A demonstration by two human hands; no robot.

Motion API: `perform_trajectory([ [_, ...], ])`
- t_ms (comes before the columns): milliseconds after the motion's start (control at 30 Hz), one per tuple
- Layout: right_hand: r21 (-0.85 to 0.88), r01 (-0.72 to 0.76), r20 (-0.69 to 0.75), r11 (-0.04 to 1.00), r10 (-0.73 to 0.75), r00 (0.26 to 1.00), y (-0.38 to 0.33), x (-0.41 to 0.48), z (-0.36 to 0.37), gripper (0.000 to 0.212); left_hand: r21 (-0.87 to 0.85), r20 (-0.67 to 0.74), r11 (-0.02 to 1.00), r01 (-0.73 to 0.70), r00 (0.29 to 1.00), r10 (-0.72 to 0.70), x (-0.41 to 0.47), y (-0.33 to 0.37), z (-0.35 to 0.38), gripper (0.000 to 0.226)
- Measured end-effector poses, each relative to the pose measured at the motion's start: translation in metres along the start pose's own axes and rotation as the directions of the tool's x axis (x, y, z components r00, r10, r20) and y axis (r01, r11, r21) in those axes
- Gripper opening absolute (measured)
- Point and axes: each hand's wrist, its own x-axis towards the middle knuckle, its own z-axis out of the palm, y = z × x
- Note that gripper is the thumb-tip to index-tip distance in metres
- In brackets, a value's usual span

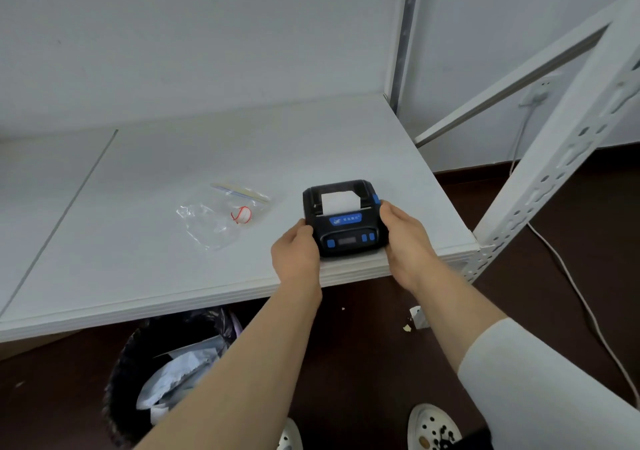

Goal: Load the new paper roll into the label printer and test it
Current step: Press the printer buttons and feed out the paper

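Note:
A small black label printer [346,228] with blue buttons rests near the front right edge of the white shelf board [207,269]. A strip of white paper [338,202] sticks out of its top slot. My left hand [296,254] grips the printer's left side. On the right side, my right hand [405,238] holds it, thumb close to the blue side latch. Whether the lid is fully shut is unclear.
A clear zip bag [221,214] with a small red-and-white item lies left of the printer. A black bin [166,373] with waste paper stands under the shelf. White perforated rack posts [554,172] rise at right, and a cable [588,311] trails over the dark floor.

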Motion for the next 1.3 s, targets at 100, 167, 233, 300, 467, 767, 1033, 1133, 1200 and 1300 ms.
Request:
perform_trajectory([
  [100,0.049,0.015,0.012,0.999,-0.016,1.000,0.001,-0.002,0.001,0.031,-0.110,0.036,0.993,0.051,0.998,-0.047,-0.004,0.000,-0.002,0.043],
  [167,0.069,0.016,0.027,0.997,-0.018,0.999,0.005,-0.004,0.000,0.030,-0.158,0.107,0.987,0.016,0.994,0.002,-0.010,-0.004,-0.008,0.035],
  [233,0.068,0.026,0.046,0.997,-0.029,0.999,0.011,-0.004,-0.002,0.031,-0.149,0.207,0.985,-0.091,0.971,0.120,-0.014,-0.013,-0.012,0.035],
  [300,0.069,0.057,0.062,0.996,-0.061,0.996,0.014,-0.002,-0.003,0.031,-0.129,0.235,0.970,-0.206,0.944,0.231,-0.012,-0.020,-0.013,0.034],
  [467,0.077,0.069,0.081,0.995,-0.075,0.994,0.017,0.000,-0.003,0.033,-0.068,0.269,0.947,-0.313,0.909,0.319,-0.003,-0.027,-0.013,0.039],
  [767,0.048,0.050,0.057,0.998,-0.053,0.997,0.023,0.009,-0.003,0.044,0.006,0.263,0.926,-0.378,0.894,0.363,0.002,-0.031,-0.013,0.040],
  [1033,0.052,0.052,0.056,0.997,-0.055,0.997,0.025,0.009,-0.004,0.043,0.020,0.253,0.920,-0.391,0.893,0.373,-0.001,-0.030,-0.011,0.035],
  [1133,0.054,0.040,0.044,0.998,-0.043,0.998,0.027,0.011,-0.004,0.046,0.019,0.247,0.923,-0.385,0.896,0.369,-0.001,-0.030,-0.011,0.036],
  [1200,0.053,0.041,0.039,0.998,-0.043,0.998,0.028,0.013,-0.005,0.048,0.018,0.247,0.923,-0.385,0.896,0.369,-0.001,-0.030,-0.011,0.036],
  [1300,0.041,0.065,0.063,0.997,-0.068,0.996,0.029,0.014,-0.005,0.045,0.026,0.244,0.923,-0.384,0.898,0.366,-0.001,-0.029,-0.011,0.036],
])
